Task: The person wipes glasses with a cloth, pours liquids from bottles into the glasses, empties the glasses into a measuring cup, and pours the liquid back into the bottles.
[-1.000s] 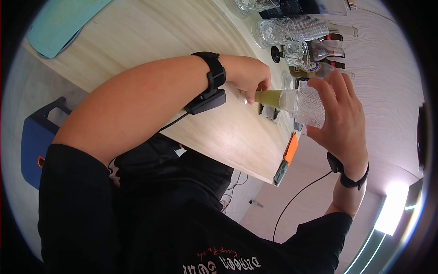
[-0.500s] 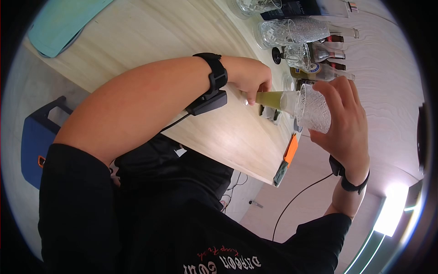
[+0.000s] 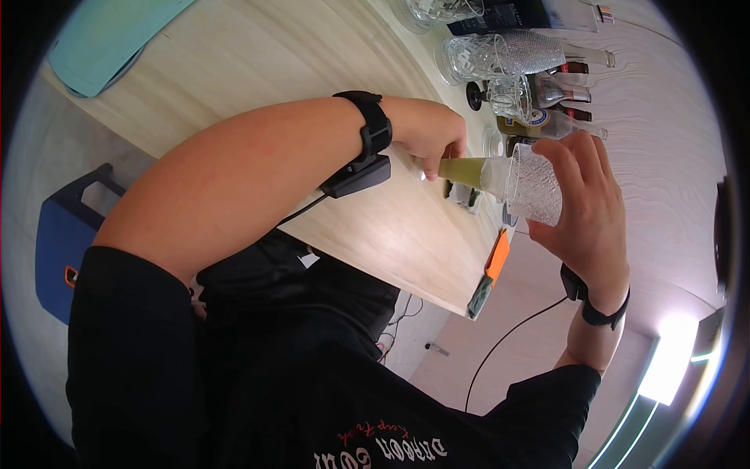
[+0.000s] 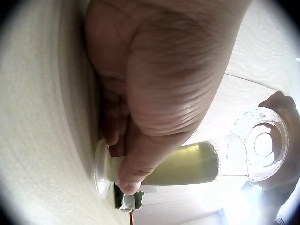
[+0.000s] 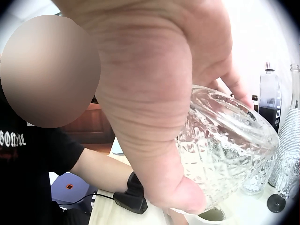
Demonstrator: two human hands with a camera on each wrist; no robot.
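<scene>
A tall, slender footed glass (image 3: 466, 171) stands on the table, filled most of the way with pale green liquid. Down near its foot, the thumb and fingers of my left hand (image 3: 431, 129) pinch it. In the left wrist view, this hand (image 4: 159, 89) has its thumb across the lower wall of the glass (image 4: 187, 164). My right hand (image 3: 590, 199) grips a clear cut-glass mixing glass (image 3: 539, 187), thumb on one side and fingers on the other. That vessel (image 5: 225, 145) is tilted, its rim right at the tall glass's mouth.
Several bottles (image 3: 539, 117) and cut-glass tumblers (image 3: 476, 56) line the wall side of the wooden table (image 3: 367, 227). Beyond the tall glass lies a small dark-green and clear item (image 3: 462, 194). An orange cloth (image 3: 497, 254) is at the table's end, a mint-green board (image 3: 109, 43) at the other.
My right hand first lifted the mixing glass slightly away from the tall glass, then brought it back a little. The left hand keeps its hold on the tall glass.
</scene>
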